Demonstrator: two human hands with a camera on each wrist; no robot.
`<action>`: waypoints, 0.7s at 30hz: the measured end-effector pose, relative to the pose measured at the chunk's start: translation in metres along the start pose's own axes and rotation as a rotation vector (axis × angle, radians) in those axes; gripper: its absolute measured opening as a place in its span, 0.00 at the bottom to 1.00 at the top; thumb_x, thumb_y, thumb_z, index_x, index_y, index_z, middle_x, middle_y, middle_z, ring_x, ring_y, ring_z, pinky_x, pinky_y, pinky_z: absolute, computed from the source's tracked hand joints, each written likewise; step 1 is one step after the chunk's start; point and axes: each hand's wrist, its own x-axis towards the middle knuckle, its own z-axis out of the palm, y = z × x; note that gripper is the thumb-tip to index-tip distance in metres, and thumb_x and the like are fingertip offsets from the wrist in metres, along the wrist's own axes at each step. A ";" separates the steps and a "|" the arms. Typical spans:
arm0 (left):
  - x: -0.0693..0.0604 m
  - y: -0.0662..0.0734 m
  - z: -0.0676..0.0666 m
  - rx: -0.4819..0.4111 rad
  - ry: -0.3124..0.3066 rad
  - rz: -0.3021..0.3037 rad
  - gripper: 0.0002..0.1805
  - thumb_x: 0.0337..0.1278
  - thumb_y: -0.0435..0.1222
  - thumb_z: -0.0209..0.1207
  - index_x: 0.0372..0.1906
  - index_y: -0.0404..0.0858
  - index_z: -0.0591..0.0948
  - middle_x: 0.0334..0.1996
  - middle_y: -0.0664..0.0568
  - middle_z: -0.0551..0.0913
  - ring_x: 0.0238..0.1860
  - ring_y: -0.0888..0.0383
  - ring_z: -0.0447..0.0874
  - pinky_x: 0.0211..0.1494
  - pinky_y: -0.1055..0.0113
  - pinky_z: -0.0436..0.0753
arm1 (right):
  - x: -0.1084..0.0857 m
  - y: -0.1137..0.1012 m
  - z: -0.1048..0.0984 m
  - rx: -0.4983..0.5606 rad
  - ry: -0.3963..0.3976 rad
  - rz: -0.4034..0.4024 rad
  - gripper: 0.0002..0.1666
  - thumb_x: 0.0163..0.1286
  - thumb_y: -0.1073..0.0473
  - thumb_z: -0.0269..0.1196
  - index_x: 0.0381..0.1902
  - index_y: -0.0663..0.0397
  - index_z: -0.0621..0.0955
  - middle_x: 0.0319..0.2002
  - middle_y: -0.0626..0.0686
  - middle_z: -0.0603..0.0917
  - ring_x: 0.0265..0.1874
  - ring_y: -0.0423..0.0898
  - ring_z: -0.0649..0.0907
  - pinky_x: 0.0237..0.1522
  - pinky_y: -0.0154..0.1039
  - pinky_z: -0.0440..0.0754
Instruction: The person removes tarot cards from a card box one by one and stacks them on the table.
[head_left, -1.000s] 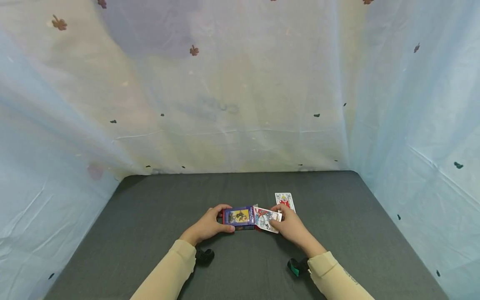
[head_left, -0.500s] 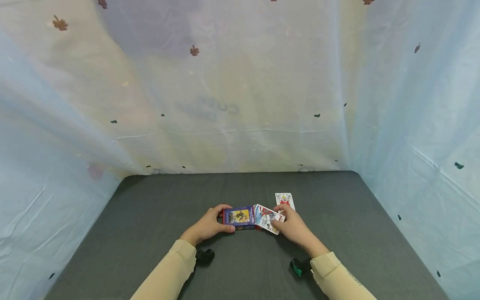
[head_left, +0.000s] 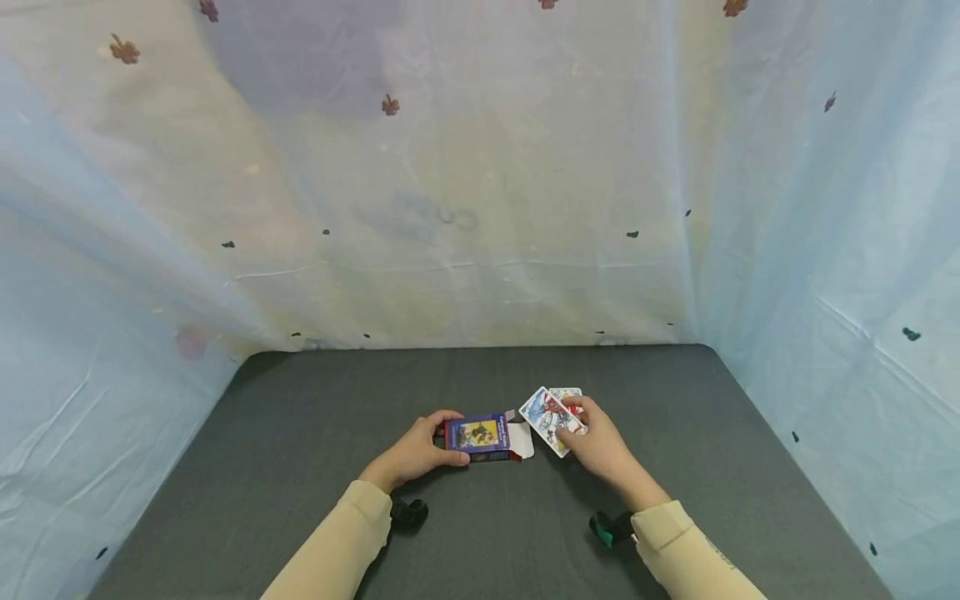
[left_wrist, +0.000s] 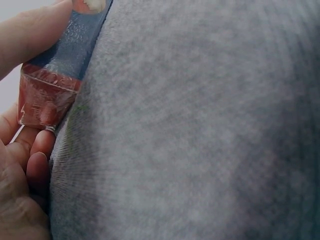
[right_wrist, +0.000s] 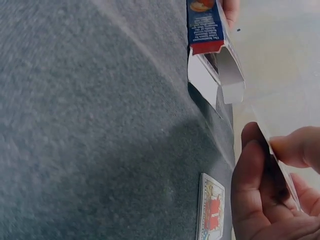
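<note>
My left hand (head_left: 414,454) holds a blue and red card box (head_left: 477,432) with a yellow picture by its left end, thumb along the near side. The box lies on the table, its right end open and a white flap (head_left: 522,440) hanging out. In my right hand (head_left: 603,450) a playing card (head_left: 544,417) with a red and blue picture is pinched between thumb and fingers, tilted and apart from the box. Whether more than one card is in that grip, I cannot tell. Beneath and behind it lies a small stack of cards (right_wrist: 212,210), partly hidden in the head view.
A dark grey cloth covers the table (head_left: 360,383). Pale printed curtains (head_left: 465,183) hang behind it and at both sides. Black wrist devices (head_left: 409,515) sit under both sleeves.
The card in my right hand has come away from the box mouth, moving right and back towards the stack. The white flap is now exposed. My left hand and the box have stayed put.
</note>
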 end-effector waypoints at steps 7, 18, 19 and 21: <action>0.000 0.001 0.000 -0.003 0.000 0.001 0.41 0.41 0.51 0.75 0.63 0.51 0.71 0.52 0.48 0.69 0.50 0.51 0.66 0.55 0.51 0.68 | 0.002 -0.001 -0.004 0.035 0.034 0.007 0.29 0.60 0.69 0.64 0.60 0.60 0.71 0.35 0.57 0.79 0.26 0.44 0.77 0.25 0.36 0.74; -0.001 0.002 0.000 -0.004 0.001 -0.008 0.41 0.40 0.52 0.75 0.64 0.52 0.71 0.52 0.47 0.68 0.50 0.51 0.67 0.54 0.51 0.69 | 0.005 -0.001 -0.006 0.039 0.092 0.058 0.31 0.62 0.69 0.61 0.63 0.61 0.67 0.38 0.59 0.78 0.25 0.45 0.77 0.23 0.37 0.74; -0.001 0.002 0.000 -0.005 0.000 -0.009 0.41 0.40 0.51 0.75 0.64 0.52 0.71 0.52 0.47 0.68 0.50 0.51 0.67 0.54 0.52 0.69 | 0.005 -0.002 -0.007 0.031 0.107 0.069 0.31 0.62 0.68 0.61 0.64 0.60 0.67 0.38 0.59 0.78 0.25 0.45 0.77 0.23 0.37 0.74; -0.001 0.002 0.000 -0.010 0.001 -0.010 0.41 0.41 0.50 0.75 0.64 0.52 0.71 0.52 0.47 0.68 0.50 0.51 0.67 0.54 0.52 0.69 | 0.005 -0.002 -0.008 0.010 0.148 0.098 0.31 0.63 0.67 0.60 0.64 0.59 0.66 0.38 0.60 0.77 0.25 0.45 0.77 0.22 0.38 0.73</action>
